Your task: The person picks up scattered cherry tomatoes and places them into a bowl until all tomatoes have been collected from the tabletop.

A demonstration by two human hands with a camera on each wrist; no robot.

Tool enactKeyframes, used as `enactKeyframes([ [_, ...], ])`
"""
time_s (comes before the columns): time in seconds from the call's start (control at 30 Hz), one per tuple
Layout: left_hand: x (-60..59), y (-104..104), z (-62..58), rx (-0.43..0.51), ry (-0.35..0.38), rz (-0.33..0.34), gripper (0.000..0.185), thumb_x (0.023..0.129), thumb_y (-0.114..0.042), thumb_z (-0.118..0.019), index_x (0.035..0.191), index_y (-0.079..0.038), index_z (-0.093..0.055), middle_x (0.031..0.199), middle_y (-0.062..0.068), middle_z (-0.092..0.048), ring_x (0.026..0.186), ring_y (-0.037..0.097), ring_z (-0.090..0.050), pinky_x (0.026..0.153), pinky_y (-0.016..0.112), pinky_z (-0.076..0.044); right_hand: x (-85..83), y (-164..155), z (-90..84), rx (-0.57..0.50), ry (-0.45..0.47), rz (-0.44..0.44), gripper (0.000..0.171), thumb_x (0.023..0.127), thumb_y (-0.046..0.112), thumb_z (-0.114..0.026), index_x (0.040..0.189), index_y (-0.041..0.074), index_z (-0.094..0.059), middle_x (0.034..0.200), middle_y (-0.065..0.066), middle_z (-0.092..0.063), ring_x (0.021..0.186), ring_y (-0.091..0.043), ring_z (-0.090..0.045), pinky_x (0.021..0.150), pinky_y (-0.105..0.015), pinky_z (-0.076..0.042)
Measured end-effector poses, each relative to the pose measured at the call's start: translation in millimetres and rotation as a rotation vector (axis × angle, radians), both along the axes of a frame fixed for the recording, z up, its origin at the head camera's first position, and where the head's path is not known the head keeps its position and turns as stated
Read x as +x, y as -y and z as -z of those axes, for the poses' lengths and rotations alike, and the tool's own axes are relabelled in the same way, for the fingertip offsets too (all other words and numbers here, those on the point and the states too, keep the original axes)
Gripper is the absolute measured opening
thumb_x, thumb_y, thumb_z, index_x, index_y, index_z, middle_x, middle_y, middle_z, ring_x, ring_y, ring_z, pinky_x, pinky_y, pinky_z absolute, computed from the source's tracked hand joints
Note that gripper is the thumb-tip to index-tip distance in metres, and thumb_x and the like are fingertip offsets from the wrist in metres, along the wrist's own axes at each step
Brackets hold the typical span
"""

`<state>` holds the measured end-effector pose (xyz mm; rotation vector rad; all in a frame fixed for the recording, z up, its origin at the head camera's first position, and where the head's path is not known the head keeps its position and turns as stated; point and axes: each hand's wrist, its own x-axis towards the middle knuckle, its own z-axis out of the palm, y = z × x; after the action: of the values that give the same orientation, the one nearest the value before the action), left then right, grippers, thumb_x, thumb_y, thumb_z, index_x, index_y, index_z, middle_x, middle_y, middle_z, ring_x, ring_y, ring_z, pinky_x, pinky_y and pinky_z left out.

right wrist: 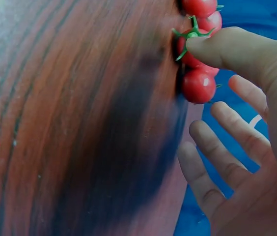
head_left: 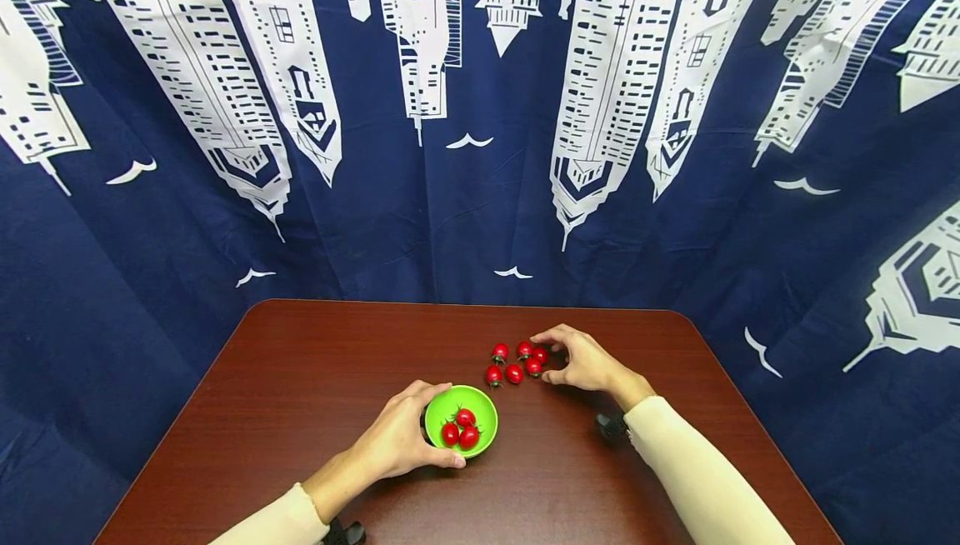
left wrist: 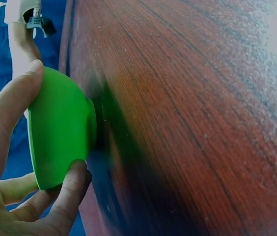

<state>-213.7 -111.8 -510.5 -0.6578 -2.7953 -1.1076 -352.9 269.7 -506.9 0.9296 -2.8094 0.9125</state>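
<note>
1. Green bowl (head_left: 480, 408) sits on the brown table (head_left: 300, 378), near the front, with three red tomatoes (head_left: 460, 427) inside.
2. The left hand (head_left: 397, 437) holds the bowl's side, with thumb and fingers wrapped round it.
3. Five more tomatoes (head_left: 516, 363) lie loose on the table, just behind the bowl.
4. The right hand (head_left: 581, 359) is spread wide beside them, and one fingertip (right wrist: 202, 46) touches a tomato.

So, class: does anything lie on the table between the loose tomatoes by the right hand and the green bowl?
Nothing visible does. The loose tomatoes sit by the right hand; only bare table separates them from the green bowl, which the left hand holds.
</note>
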Motion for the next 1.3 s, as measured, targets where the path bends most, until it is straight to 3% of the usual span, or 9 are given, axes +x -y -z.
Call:
enactKeyframes([
  [0.37,-0.8,-1.2,-0.4,-0.009,-0.013,-0.001,0.111,0.066,-0.050,-0.115,0.158,-0.009,-0.070,0.137,0.002,-0.076,0.125,0.023,-0.074,0.111,0.041,-0.064,-6.9,-4.4,3.5,0.025,0.060,0.008,0.066,0.085,0.011,-0.100,0.147,0.010,-0.076,0.145,-0.016,-0.075,0.122,-0.037,-0.079,0.095,-0.045,-0.067],
  [0.63,-1.1,-0.9,-1.3,-0.010,-0.010,0.000,0.112,0.066,-0.049,-0.115,0.159,-0.006,-0.069,0.137,0.003,-0.076,0.125,0.023,-0.074,0.110,0.042,-0.064,-9.6,-2.3,4.6,0.009,0.046,0.008,0.059,0.085,0.004,-0.097,0.141,0.007,-0.078,0.139,-0.017,-0.078,0.117,-0.037,-0.080,0.087,-0.032,-0.064],
  [1.0,0.6,-0.4,-0.1,-0.012,-0.011,-0.006,0.110,0.065,-0.050,-0.115,0.157,-0.008,-0.071,0.135,0.001,-0.077,0.123,0.023,-0.074,0.110,0.039,-0.064,-10.7,0.4,8.0,-0.003,0.049,0.033,0.043,0.088,0.003,-0.098,0.128,0.005,-0.083,0.127,-0.014,-0.081,0.110,-0.032,-0.079,0.089,-0.039,-0.070],
  [1.3,0.8,-0.3,-0.7,-0.014,-0.006,-0.008,0.110,0.065,-0.050,-0.115,0.157,-0.008,-0.071,0.135,0.001,-0.076,0.123,0.023,-0.074,0.109,0.039,-0.064,-10.8,-0.1,8.9,0.002,0.061,0.066,0.035,0.090,0.002,-0.096,0.123,0.005,-0.084,0.121,-0.010,-0.082,0.102,-0.022,-0.077,0.082,-0.021,-0.062],
])
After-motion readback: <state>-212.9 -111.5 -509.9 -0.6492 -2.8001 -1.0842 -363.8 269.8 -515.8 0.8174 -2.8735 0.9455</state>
